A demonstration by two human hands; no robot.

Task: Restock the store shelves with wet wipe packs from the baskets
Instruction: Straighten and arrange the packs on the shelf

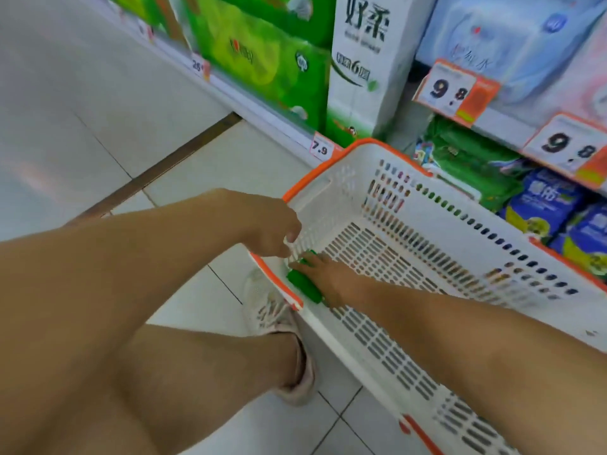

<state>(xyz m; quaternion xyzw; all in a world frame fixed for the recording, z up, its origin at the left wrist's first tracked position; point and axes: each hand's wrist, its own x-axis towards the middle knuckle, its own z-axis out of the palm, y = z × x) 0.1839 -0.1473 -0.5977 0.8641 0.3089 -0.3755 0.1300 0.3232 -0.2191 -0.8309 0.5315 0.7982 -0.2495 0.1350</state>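
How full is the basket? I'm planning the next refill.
Nearly empty: the basket shows bare slatted floor, with only one green pack under the right hand.

Baskets: one (410,198)
Green packs in the basket: one (303,285)
Hands: two (269,224) (328,277)
Price tags: five (455,90)

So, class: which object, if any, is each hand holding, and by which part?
The right hand grips the green pack at its far end, inside the basket. The left hand curls at the basket's rim; a hold cannot be told.

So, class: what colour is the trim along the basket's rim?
Orange, on the white basket's rim; the head view shows it best.
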